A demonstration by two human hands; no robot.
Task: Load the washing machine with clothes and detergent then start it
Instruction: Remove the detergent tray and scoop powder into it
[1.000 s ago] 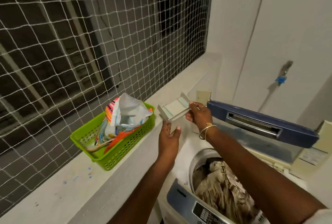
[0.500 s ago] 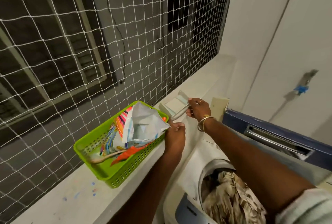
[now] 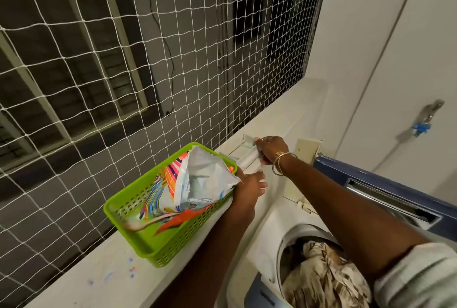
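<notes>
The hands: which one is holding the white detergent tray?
The right hand, the one wearing bangles, grips the white tray; the left hand is at the detergent packet in the green basket.

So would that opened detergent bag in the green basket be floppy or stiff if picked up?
Probably floppy: the detergent bag is creased and lies slumped in the green basket. Its torn top gapes, so tilting it could spill the contents. The tray her right hand grips looks rigid.
</notes>
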